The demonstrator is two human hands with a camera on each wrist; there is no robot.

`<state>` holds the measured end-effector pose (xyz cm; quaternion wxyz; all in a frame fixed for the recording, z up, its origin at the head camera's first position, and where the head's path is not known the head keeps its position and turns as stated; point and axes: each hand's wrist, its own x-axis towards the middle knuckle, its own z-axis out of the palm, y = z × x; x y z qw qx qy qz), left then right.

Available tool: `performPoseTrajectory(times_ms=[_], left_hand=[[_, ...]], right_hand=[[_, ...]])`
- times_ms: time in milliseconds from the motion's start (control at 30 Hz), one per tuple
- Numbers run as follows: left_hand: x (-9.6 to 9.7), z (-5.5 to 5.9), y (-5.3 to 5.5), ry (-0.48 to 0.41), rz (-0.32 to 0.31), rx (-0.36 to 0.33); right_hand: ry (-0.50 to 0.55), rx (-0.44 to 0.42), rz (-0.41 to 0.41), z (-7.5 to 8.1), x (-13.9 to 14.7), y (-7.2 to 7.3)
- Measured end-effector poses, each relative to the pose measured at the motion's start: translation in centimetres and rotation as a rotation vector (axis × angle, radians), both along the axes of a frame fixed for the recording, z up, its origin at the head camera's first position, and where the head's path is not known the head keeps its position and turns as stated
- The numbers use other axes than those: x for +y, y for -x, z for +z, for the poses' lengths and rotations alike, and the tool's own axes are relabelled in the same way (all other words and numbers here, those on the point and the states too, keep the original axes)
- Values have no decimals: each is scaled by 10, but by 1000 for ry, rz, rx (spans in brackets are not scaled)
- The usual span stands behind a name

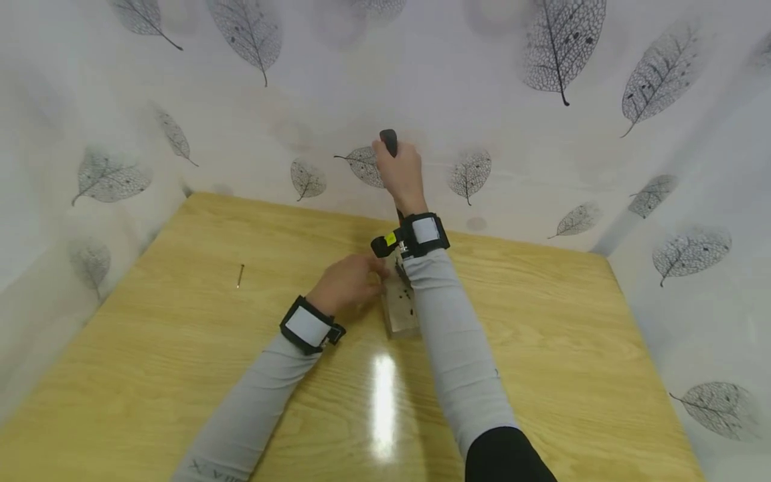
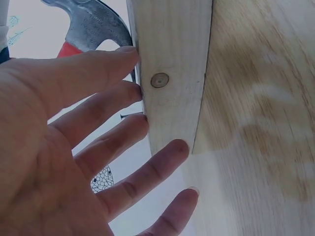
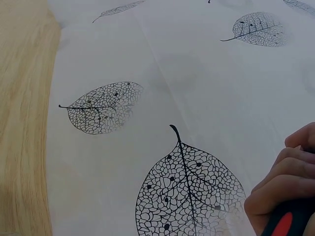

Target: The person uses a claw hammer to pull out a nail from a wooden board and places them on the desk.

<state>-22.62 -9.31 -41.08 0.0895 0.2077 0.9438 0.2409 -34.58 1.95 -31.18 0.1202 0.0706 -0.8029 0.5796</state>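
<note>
While a nail (image 1: 240,276) lies frame-left on the desk (image 1: 181,348), the left hand (image 1: 349,284), fingers spread, touches the wooden block (image 1: 400,321) at centre; above, the right hand (image 1: 402,173) grips the hammer (image 1: 389,142)—prying, apparently, next wanting steady leverage.

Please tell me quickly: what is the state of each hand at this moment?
Left hand: open, at the side of the wooden block.
Right hand: closed, holding the hammer by its handle.
</note>
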Motion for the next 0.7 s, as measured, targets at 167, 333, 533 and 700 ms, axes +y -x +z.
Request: performPoseTrajectory(times_ms=[167, 333, 533, 700], left_hand=[[-1, 2, -2, -21, -4, -16], [-2, 3, -6, -69, -10, -38], [-1, 5, -7, -46, -29, -10], [-2, 6, -6, -18, -24, 3]], right_hand=[[15, 0, 1, 1, 1, 1], [15, -5, 0, -1, 1, 3], [-7, 20, -12, 1, -1, 2], [18, 86, -24, 4, 0, 0]])
